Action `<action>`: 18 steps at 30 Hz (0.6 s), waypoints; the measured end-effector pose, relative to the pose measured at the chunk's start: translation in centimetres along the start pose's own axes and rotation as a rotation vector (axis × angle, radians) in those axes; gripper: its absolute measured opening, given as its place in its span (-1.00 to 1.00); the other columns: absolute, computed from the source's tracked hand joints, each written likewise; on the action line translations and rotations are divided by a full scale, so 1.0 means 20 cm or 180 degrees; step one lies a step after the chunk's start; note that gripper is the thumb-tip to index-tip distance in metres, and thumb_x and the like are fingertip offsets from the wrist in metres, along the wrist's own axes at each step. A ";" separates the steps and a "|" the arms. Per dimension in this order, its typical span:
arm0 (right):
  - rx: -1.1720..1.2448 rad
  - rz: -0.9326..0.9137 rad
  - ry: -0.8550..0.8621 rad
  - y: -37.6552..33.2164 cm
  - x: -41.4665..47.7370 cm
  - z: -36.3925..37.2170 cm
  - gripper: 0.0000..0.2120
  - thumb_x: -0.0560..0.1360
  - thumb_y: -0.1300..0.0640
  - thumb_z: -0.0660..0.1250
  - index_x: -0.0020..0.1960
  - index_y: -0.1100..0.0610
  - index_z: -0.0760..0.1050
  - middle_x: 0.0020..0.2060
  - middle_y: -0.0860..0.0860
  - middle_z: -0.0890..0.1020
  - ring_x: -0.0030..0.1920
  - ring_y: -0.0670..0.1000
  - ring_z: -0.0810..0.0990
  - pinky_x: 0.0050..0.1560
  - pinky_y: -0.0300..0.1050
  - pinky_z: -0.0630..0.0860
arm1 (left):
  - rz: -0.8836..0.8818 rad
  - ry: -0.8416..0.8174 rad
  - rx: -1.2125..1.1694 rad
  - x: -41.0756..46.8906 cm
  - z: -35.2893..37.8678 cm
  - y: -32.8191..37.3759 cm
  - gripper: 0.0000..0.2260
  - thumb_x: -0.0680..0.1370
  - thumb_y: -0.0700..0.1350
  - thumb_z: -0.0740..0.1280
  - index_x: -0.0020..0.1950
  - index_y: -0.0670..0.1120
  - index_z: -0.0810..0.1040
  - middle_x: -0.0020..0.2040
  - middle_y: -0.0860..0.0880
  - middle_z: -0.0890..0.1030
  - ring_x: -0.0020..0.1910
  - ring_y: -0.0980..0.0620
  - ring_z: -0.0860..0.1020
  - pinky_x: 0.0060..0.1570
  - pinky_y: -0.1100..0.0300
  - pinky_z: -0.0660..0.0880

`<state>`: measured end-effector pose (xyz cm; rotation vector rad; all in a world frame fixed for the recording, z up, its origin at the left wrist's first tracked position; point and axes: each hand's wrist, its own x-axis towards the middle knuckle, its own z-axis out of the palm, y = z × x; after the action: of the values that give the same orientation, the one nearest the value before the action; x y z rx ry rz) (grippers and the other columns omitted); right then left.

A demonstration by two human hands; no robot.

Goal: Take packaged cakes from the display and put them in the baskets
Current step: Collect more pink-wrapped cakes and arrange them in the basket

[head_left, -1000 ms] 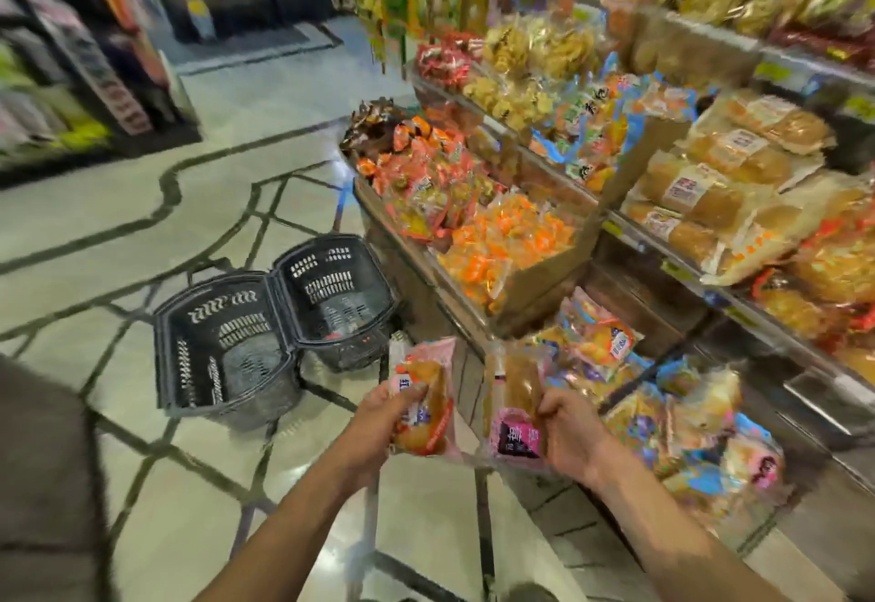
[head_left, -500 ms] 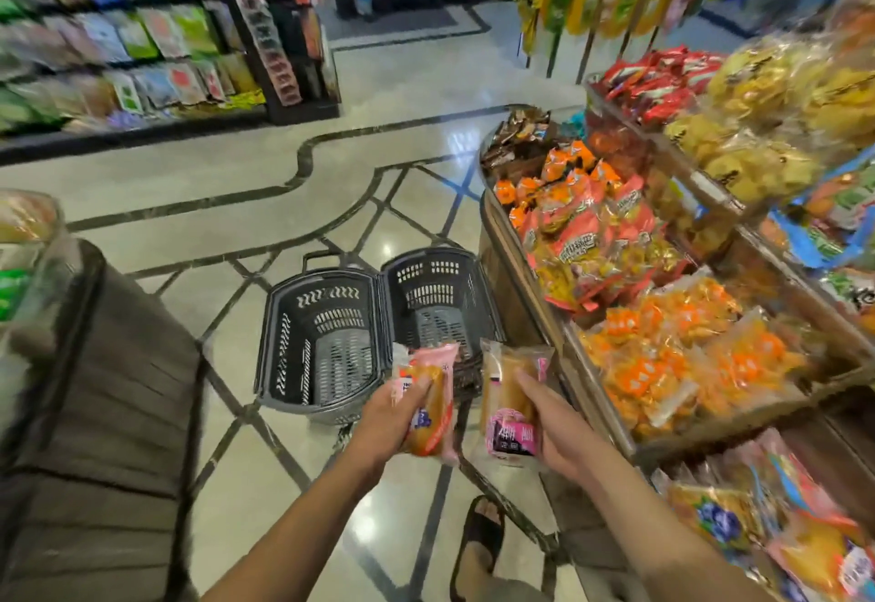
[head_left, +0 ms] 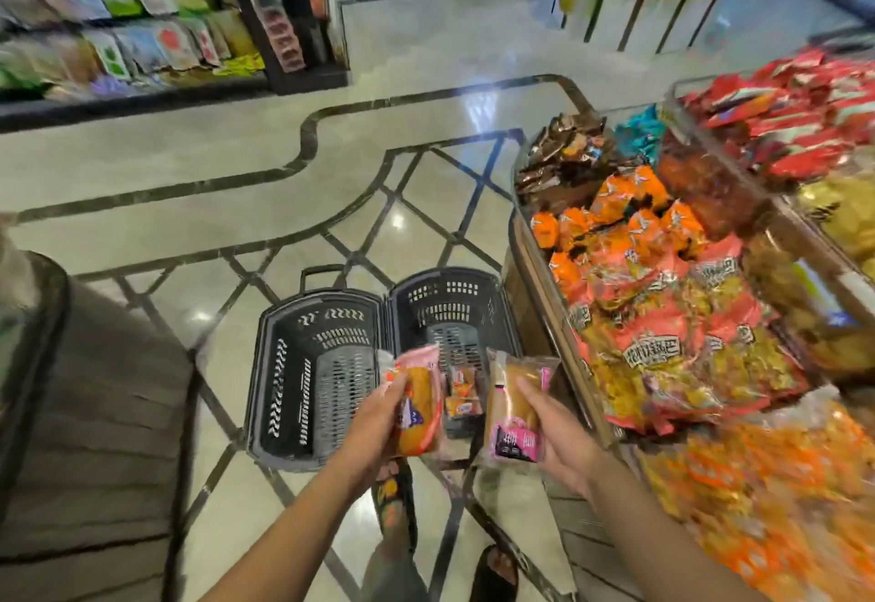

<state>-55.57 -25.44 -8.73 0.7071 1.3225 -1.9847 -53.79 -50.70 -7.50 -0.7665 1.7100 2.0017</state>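
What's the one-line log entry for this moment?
left hand holds orange-label cake | right hand holds pink-label cake | basket by display: packs inside

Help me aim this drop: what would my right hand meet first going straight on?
Probably the right basket, already holding packets; your right hand seems above it, though depth is unclear.

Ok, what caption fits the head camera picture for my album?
Left hand holds one packaged cake, right hand holds another cake, near two black baskets.

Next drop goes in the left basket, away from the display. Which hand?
Left, probably. The left hand holds the orange cake right beside the left basket. The right hand and the pink-labelled cake sit across the right basket, by the display.
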 end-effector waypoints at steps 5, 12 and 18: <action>0.0091 0.0074 0.0371 -0.09 0.34 0.08 -0.48 0.54 -0.10 0.39 0.37 0.20 0.51 0.18 0.29 0.65 0.14 0.28 0.66 0.30 0.33 0.51 | -0.0304 -0.0392 -0.0028 0.42 -0.12 0.11 -0.63 0.68 0.09 0.26 0.30 -0.16 0.60 0.12 -0.26 0.71 0.01 -0.19 0.71 0.06 -0.09 0.64; 0.0559 0.0161 0.0787 -0.07 0.90 0.01 -0.42 0.45 -0.07 0.45 0.39 0.18 0.50 0.13 0.31 0.66 0.06 0.30 0.69 0.07 0.25 0.63 | -0.0535 -0.0530 0.0751 1.12 -0.19 0.05 -0.90 0.56 -0.19 0.33 0.05 -0.17 0.55 -0.21 -0.08 0.69 -0.29 0.04 0.65 -0.22 0.17 0.55; 0.1145 0.0325 0.1185 0.07 1.41 -0.19 -0.85 0.61 0.16 0.29 0.09 0.22 0.53 -0.33 0.12 0.68 -0.42 0.04 0.67 -0.42 -0.13 0.61 | -0.0904 -0.0484 0.0863 1.78 -0.10 -0.37 -0.72 0.59 -0.15 0.46 0.27 -0.17 0.55 0.04 -0.13 0.74 -0.04 -0.10 0.74 0.11 -0.16 0.65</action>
<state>-72.52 -28.34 -31.37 1.3400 1.1057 -2.0969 -76.33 -53.23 -36.06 -0.6988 1.6368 1.5595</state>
